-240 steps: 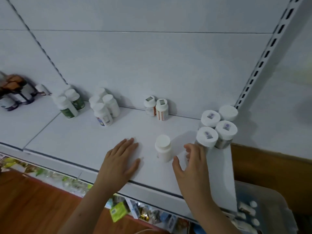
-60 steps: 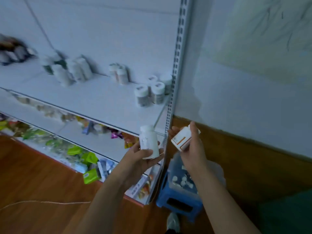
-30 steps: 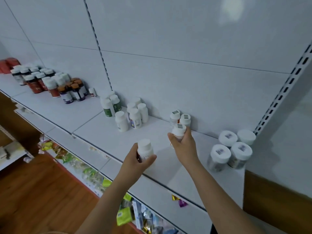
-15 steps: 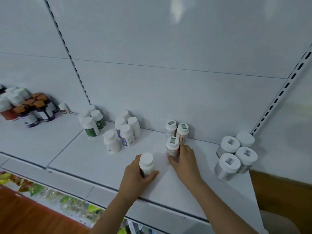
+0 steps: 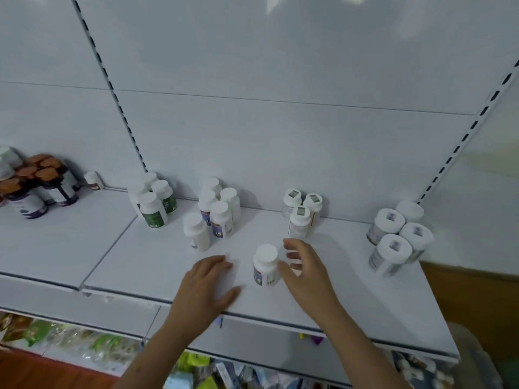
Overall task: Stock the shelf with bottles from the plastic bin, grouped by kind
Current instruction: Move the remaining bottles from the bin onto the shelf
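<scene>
Your left hand (image 5: 206,287) lies flat on the white shelf (image 5: 140,265), fingers spread and holding nothing. Just to its right stands a small white bottle (image 5: 265,265) with a white cap — it stands straight up, cap on top, its long side running up and down. It sits near the front edge of the shelf, away from the other bottles. Your right hand (image 5: 304,269) is right beside it with loose, curled fingers; the thumb seems to touch the bottle's side, but the hand is not gripping it. Behind it, three bottles with square stickers on their caps (image 5: 300,213) stand close together by the back wall. To the left is a bunch of white bottles (image 5: 217,211), and farther left some with green labels (image 5: 154,210). Four wider sticker-topped jars (image 5: 398,234) stand at the right end.
</scene>
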